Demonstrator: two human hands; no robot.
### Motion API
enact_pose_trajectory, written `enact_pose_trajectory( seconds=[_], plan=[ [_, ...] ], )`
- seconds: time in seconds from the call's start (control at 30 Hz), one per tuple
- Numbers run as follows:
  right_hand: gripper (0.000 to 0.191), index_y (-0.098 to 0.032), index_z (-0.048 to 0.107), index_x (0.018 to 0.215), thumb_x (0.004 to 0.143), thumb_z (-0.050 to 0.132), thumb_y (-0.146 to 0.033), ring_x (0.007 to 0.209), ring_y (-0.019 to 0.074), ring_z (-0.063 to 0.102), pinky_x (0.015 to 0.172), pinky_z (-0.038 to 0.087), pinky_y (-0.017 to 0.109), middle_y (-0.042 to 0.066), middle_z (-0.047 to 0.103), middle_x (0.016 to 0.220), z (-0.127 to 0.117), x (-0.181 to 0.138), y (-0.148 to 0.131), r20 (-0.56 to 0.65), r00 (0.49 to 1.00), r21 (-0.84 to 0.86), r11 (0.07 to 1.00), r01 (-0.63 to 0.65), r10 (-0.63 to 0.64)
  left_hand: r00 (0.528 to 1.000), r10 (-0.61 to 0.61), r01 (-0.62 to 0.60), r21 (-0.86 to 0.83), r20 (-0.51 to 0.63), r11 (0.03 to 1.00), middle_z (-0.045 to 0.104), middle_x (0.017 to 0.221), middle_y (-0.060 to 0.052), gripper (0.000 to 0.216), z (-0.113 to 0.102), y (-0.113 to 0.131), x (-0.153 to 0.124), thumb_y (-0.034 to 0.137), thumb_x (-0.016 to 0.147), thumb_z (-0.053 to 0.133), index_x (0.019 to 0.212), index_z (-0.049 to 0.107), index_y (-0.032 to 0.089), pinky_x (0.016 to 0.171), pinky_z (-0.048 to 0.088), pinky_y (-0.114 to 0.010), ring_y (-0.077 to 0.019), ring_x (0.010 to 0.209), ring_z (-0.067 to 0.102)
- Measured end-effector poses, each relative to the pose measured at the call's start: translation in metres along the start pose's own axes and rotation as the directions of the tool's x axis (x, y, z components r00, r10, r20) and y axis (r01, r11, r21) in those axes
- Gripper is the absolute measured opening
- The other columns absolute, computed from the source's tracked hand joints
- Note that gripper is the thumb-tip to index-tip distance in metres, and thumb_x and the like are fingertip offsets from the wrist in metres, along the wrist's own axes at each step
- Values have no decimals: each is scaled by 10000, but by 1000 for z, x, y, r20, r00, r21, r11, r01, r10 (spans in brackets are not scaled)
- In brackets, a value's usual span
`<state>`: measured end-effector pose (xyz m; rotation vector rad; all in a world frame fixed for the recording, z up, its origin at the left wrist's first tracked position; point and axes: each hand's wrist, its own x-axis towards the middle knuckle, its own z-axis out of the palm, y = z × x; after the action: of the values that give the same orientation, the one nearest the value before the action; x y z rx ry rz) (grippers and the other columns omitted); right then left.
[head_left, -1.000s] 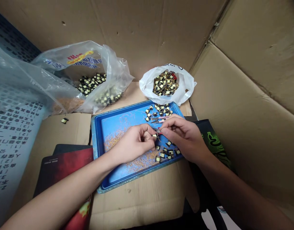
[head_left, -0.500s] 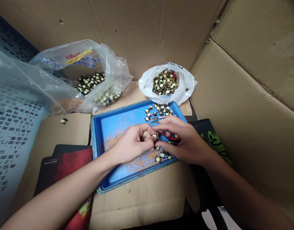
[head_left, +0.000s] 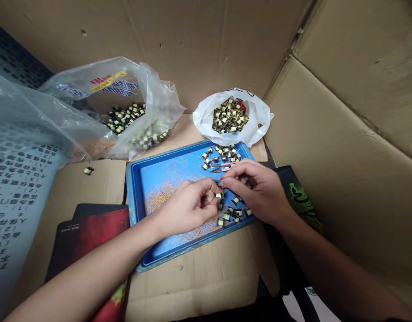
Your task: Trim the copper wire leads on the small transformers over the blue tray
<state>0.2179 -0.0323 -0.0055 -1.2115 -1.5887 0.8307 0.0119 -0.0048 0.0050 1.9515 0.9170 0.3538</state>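
Note:
Over the blue tray (head_left: 162,167), my left hand (head_left: 189,203) pinches a small yellow-and-black wire-wound coil (head_left: 218,195) between thumb and fingertips. My right hand (head_left: 259,190) is closed round a small pair of cutters (head_left: 218,183); only the grey tip and a bit of red handle show past the fingers. The cutter tip lies close above the coil; whether it touches a wire I cannot tell. Several loose coils (head_left: 237,213) lie under my right hand. Thin copper-coloured wire clippings (head_left: 159,197) cover part of the tray floor.
Scissors-like pointed blades (head_left: 219,167) and more coils (head_left: 226,153) lie at the tray's back right. Behind stand a white bag (head_left: 202,118) and a clear bag (head_left: 162,105), both holding coils. One coil (head_left: 88,171) lies left on the cardboard. Cardboard walls (head_left: 192,53) surround the workplace.
My right hand has turned and its fingers have closed more over the cutters, hiding the handles. The cutter tip now shows above the coil. My left hand has barely moved.

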Motion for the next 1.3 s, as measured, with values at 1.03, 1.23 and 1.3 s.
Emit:
enact_pose_trajectory(
  seconds=[1.03, 1.23, 1.3],
  plan=[
    [107, -203, 732, 993, 975, 640, -153, 929, 204, 741, 877, 542, 394, 65, 794, 984, 9, -5, -3, 30, 968, -254, 935, 249, -250, 967, -4, -12, -63, -255, 998, 664, 834, 10, 485, 4, -1, -3, 313, 939, 658, 1376, 502, 171, 587, 446, -189, -78, 617, 562],
    [111, -229, 742, 960, 971, 654, -163, 890, 190, 748, 849, 572, 377, 35, 790, 914, 11, -5, 1, 22, 970, -183, 953, 243, -243, 999, -16, 4, -272, -42, 962, 682, 803, -26, 471, -5, 5, 0, 382, 1038, 501, 1417, 580, 113, 569, 402, -201, -84, 617, 539],
    [114, -232, 745, 976, 970, 652, -166, 892, 191, 748, 861, 578, 382, 36, 791, 922, 11, -5, 2, 20, 972, -162, 959, 234, -234, 999, -32, 33, -384, 9, 923, 688, 836, -39, 480, -6, 6, 1, 407, 1045, 498, 1416, 594, 118, 583, 399, -204, -83, 635, 536]
  ],
)
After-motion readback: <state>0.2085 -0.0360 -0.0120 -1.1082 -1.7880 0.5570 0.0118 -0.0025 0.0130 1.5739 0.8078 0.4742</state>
